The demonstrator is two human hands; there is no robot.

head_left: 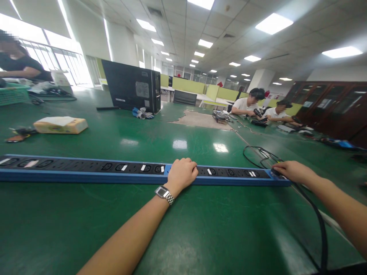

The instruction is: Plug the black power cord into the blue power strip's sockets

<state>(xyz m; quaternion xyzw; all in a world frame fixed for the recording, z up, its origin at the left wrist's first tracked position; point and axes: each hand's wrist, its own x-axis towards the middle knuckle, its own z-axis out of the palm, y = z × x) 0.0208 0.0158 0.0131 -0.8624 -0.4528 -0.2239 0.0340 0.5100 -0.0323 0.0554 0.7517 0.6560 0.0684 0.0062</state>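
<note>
A long blue power strip (94, 176) with black sockets and small white labels lies across the green table. Near its middle, my left hand (182, 175), with a metal watch on the wrist, is wrapped over the strip. My right hand (294, 172) is closed at the strip's right end, its fingertips on a small dark part there that they partly hide. A thick black cable (322, 229) runs from beneath that hand toward the bottom right edge.
Behind the strip lie a tissue pack (60, 125), a black computer case (132, 86), gloves (142, 113) and coiled black cable (259, 152). A green basket (13, 95) stands far left. One person sits at the left, two at the back right.
</note>
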